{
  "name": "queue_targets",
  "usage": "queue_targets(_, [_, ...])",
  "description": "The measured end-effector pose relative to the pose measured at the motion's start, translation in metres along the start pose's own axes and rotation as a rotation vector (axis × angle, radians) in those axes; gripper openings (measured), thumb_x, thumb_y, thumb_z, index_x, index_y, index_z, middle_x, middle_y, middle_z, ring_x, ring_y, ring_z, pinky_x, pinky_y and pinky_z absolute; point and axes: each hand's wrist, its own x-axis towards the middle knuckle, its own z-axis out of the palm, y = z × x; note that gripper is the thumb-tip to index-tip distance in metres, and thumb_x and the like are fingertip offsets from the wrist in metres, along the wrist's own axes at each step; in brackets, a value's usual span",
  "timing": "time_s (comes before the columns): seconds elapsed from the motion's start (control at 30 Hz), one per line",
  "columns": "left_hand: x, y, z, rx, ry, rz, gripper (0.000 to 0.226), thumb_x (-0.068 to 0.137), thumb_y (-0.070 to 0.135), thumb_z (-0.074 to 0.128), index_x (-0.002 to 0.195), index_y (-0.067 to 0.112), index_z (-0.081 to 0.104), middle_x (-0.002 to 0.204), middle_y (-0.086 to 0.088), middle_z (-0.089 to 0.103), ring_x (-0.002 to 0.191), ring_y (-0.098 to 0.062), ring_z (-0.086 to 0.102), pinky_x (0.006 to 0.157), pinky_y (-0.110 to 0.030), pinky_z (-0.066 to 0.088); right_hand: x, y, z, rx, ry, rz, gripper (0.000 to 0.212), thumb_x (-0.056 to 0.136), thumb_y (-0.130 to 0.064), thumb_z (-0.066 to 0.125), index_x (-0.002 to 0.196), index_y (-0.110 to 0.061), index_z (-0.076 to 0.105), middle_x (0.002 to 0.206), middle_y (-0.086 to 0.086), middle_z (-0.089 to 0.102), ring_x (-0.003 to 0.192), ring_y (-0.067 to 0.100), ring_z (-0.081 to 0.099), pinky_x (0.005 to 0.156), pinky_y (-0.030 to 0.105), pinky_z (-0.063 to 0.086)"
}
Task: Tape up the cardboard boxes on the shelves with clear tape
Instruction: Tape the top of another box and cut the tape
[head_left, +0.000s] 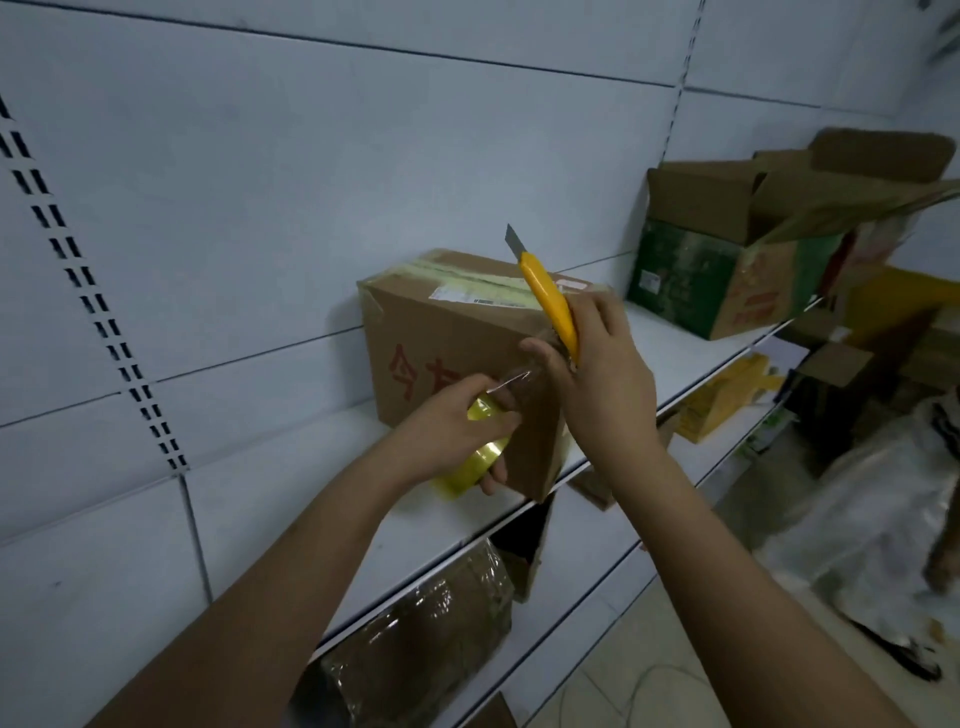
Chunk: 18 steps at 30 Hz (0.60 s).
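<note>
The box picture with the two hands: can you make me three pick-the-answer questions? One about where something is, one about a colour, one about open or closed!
1. Where is the tape roll?
A. in the left hand
B. on the floor
C. on top of the box

2. What colour is the knife handle?
A. red
B. yellow
C. blue

3. How is the green box further along the shelf?
A. taped shut
B. flattened
C. flaps open

Answers: 1 A, fingers wrap round the roll; 2 B, the right hand holds a yellow cutter, blade up; 3 C, its flaps stand up, unlike the taped box.
</note>
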Motion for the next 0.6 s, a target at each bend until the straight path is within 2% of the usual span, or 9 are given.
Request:
queue_targets(0.07, [0.002, -0.002, 0.0, -0.023, 0.029, 0.011, 0.016, 0.098, 0.019, 0.062, 0.11, 0.012, 0.053, 0.062, -0.016, 0.067, 0.048, -0.029, 0.063, 0.053, -0.034, 0.053, -0.018, -0.004, -0.006, 0.015, 0.041, 0.043, 0.054, 0.097, -0.06, 0.039, 0.136, -0.023, 0.042, 0.133, -0.001, 0.036, 0.092, 0.017, 0.058, 0.064, 0.036, 0.056])
queue_targets(0.17, [0.006, -0.006, -0.002, -0.016, 0.076, 0.03, 0.012, 0.095, 0.02, 0.067, 0.1, 0.016, 0.058, 0.066, -0.007, 0.068, 0.05, -0.031, 0.065, 0.052, -0.04, 0.056, -0.064, -0.009, -0.018, -0.015, 0.022, 0.037, 0.056, 0.101, -0.058, 0.024, 0.134, -0.018, 0.047, 0.119, 0.002, 0.053, 0.081, 0.016, 0.06, 0.058, 0.029, 0.05])
queue_targets(0.27, [0.008, -0.01, -0.002, 0.016, 0.094, 0.037, 0.01, 0.094, 0.027, 0.069, 0.094, 0.021, 0.06, 0.073, -0.003, 0.069, 0.058, -0.039, 0.068, 0.058, -0.046, 0.058, -0.086, -0.016, -0.022, -0.074, -0.138, 0.045, 0.056, 0.1, -0.056, 0.022, 0.131, -0.021, 0.053, 0.109, 0.0, 0.064, 0.08, 0.018, 0.064, 0.06, 0.028, 0.051])
queue_targets(0.37, [0.006, -0.01, -0.001, 0.007, 0.064, 0.057, 0.014, 0.096, 0.026, 0.067, 0.1, 0.016, 0.058, 0.069, -0.011, 0.069, 0.053, -0.034, 0.065, 0.054, -0.04, 0.056, -0.081, -0.013, -0.019, -0.158, -0.335, 0.074, 0.054, 0.095, -0.061, 0.016, 0.122, -0.027, 0.049, 0.098, -0.004, 0.062, 0.078, 0.016, 0.062, 0.067, 0.032, 0.055])
queue_targets(0.43, [0.002, -0.011, -0.001, 0.002, 0.03, 0.055, 0.017, 0.097, 0.025, 0.065, 0.103, 0.012, 0.056, 0.066, -0.017, 0.068, 0.051, -0.031, 0.063, 0.053, -0.035, 0.053, -0.088, -0.001, -0.02, -0.246, -0.404, 0.082, 0.05, 0.095, -0.058, 0.017, 0.121, -0.028, 0.046, 0.089, -0.006, 0.059, 0.07, 0.014, 0.059, 0.062, 0.029, 0.052])
queue_targets(0.5, [0.001, -0.016, -0.004, 0.027, 0.016, 0.036, 0.018, 0.097, 0.023, 0.065, 0.101, 0.008, 0.056, 0.064, -0.018, 0.067, 0.049, -0.029, 0.061, 0.051, -0.032, 0.05, -0.106, 0.015, -0.025, -0.262, -0.393, 0.132, 0.045, 0.097, -0.055, 0.025, 0.121, -0.026, 0.05, 0.077, -0.008, 0.056, 0.06, 0.01, 0.056, 0.053, 0.024, 0.045])
queue_targets(0.6, [-0.003, -0.028, -0.01, 0.039, 0.041, 0.004, 0.015, 0.097, 0.019, 0.065, 0.095, 0.007, 0.056, 0.061, -0.016, 0.065, 0.045, -0.027, 0.059, 0.05, -0.032, 0.049, -0.127, 0.033, -0.04, -0.134, -0.299, 0.244, 0.054, 0.092, -0.058, 0.022, 0.118, -0.027, 0.057, 0.063, -0.011, 0.051, 0.052, 0.004, 0.049, 0.047, 0.02, 0.032])
